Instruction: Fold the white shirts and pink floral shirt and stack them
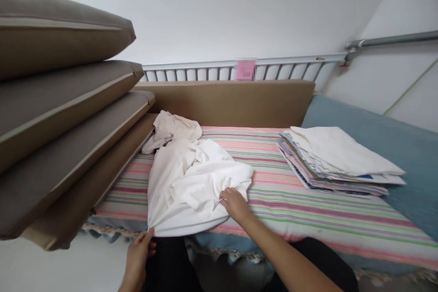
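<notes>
A rumpled white cloth [191, 191] lies spread over the striped cover in front of me. My left hand [138, 251] pinches its near left corner at the edge of the bed. Farther right, my right hand [234, 203] is closed on a fold of the same cloth near its right side. Behind it, partly touching, sits a crumpled off-white cloth [176, 127]. Whether the two cloths are joined cannot be made out. Both of my thumbs and some fingers are partly hidden.
Thick brown-grey cushions [68, 114] are stacked at the left, leaning over the striped cover [267, 182]. A long brown cushion [226, 102] stands against the white radiator [198, 73]. To the right lies a pile of folded cloths [342, 155] beside a blue surface [407, 155].
</notes>
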Demonstrator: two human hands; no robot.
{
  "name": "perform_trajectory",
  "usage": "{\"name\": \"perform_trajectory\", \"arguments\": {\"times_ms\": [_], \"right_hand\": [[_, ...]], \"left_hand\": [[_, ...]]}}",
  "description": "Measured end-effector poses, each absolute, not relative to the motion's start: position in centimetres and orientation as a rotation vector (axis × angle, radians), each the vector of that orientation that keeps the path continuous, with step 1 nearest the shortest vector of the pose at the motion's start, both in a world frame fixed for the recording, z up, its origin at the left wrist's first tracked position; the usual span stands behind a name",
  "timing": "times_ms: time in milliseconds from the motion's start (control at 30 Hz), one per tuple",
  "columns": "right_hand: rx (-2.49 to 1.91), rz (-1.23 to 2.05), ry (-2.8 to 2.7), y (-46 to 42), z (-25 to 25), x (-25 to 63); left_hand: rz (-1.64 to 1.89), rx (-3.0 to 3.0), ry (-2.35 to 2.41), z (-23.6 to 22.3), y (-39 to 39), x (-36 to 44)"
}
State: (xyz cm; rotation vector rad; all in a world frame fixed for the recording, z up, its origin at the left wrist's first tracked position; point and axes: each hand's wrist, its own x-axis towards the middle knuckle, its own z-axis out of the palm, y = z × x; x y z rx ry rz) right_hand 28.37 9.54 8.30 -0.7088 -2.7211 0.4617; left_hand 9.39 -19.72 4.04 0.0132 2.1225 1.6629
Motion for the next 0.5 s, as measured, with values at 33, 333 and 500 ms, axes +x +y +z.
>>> {"name": "perform_trajectory", "arguments": {"times_ms": [33, 333, 500], "right_hand": [[-0.695, 0.532, -2.656, 9.2, 8.6, 28.9], [-0.364, 0.924, -2.267, 2.0, 13.3, 30.7], [-0.232, 0.926, -2.342, 0.6, 14.7, 32.0]], "left_hand": [[1.617, 0.107, 2.238, 4.4, -19.4, 9.5], [1.133, 1.809, 2.416, 11.4, -10.2, 18.4], [1.31, 1.467, 2.205, 12.3, -9.4, 16.1]]}}
